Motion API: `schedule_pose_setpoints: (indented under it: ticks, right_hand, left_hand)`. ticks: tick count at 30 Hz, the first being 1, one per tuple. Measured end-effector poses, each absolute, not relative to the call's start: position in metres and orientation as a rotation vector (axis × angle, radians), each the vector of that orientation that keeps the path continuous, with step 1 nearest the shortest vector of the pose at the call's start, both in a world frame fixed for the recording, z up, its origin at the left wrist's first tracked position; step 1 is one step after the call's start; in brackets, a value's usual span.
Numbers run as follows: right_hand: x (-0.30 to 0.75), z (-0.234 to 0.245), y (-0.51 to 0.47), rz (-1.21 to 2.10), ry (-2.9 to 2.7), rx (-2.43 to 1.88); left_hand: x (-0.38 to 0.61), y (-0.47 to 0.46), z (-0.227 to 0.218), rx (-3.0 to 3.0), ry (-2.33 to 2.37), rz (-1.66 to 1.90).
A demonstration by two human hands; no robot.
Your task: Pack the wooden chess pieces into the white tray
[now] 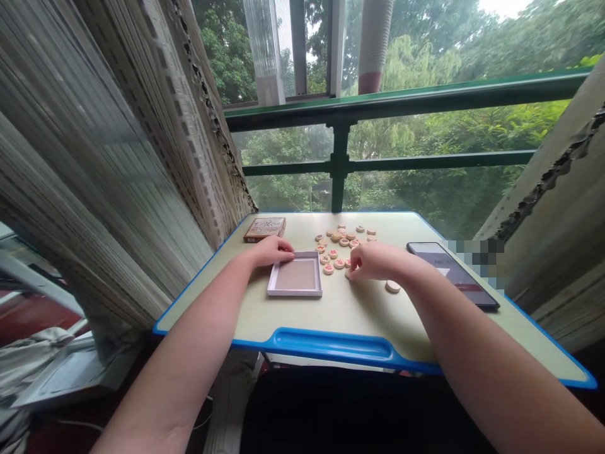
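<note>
A shallow white box tray (295,291) lies near the middle of a cream table with a blue rim (331,343). My left hand (273,250) rests on the tray's far left corner, fingers curled over its edge. Several round wooden game pieces (341,243) with red and dark markings lie scattered just right of the tray. My right hand (371,261) sits among the nearest pieces, fingers bent down onto one at its fingertips; whether it grips the piece is hidden. One loose piece (392,287) lies beside my right wrist.
A printed box lid (265,228) lies at the table's far left. A dark phone (451,272) lies at the right. Curtains hang on both sides, and a green window railing (406,101) runs behind the table.
</note>
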State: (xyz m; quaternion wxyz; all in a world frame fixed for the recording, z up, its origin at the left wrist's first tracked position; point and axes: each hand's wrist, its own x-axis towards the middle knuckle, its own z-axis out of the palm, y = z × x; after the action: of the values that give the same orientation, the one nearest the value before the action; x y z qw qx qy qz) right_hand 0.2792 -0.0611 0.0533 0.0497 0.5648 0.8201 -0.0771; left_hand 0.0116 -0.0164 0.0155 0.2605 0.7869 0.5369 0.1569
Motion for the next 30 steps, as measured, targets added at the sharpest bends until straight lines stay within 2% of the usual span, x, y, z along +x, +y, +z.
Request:
schedule_pose_setpoints:
  ticks: [5, 12, 19, 22, 30]
  right_hand:
    - [0.277, 0.053, -0.056, -0.441, 2.547, 1.645]
    - [0.281, 0.053, -0.05, -0.521, 2.471, 1.831]
    - [0.301, 0.045, -0.025, -0.195, 2.432, 2.287]
    - [0.303, 0.036, -0.018, -0.252, 2.337, 2.264]
    - [0.296, 0.026, -0.014, -0.227, 2.502, 2.167]
  left_hand:
    - [0.011, -0.016, 0.016, 2.12, 1.447, 0.409]
    - [0.011, -0.017, 0.017, 2.101, 1.461, 0.417]
    - [0.01, -0.013, 0.013, 2.116, 1.451, 0.41]
    - [0.011, -0.012, 0.012, 2.121, 1.458, 0.425]
    - [0.013, -0.014, 0.013, 2.145, 1.482, 0.45]
